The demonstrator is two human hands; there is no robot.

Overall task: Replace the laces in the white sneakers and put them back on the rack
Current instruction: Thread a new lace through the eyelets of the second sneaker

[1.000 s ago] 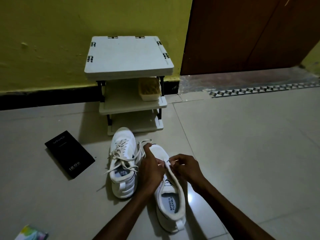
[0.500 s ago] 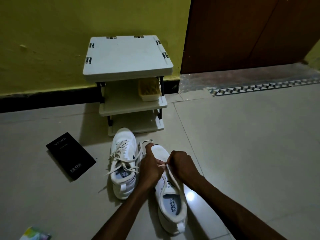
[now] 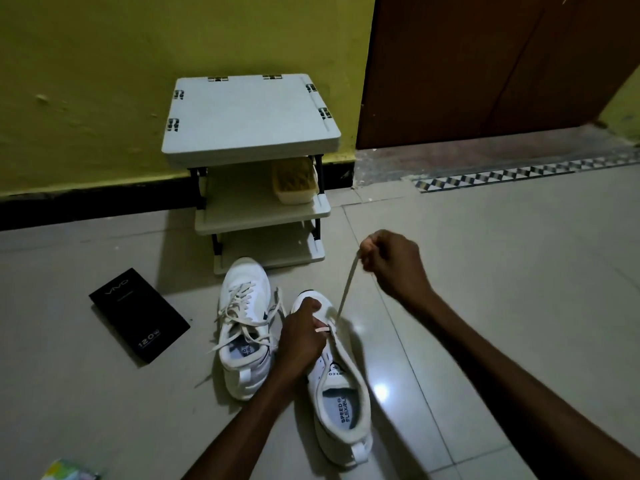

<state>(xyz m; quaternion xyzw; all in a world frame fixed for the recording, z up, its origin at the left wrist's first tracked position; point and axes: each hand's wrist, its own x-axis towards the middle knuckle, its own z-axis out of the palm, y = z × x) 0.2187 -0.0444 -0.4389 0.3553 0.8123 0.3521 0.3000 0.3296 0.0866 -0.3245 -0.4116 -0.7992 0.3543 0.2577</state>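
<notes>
The lace (image 3: 347,289) runs taut from the front of the near sneaker (image 3: 341,407) on the floor (image 3: 485,271), up and far-right. Our right hand (image 3: 393,263) pinches its end. Our left hand (image 3: 299,341), nearer, grips the sneaker, toe pointing at the rack (image 3: 249,112).

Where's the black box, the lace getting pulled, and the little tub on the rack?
black box (image 3: 138,315): head view, middle of its lid.
lace (image 3: 347,288): head view, middle of the taut stretch.
tub (image 3: 298,198): head view, its front wall.
</notes>
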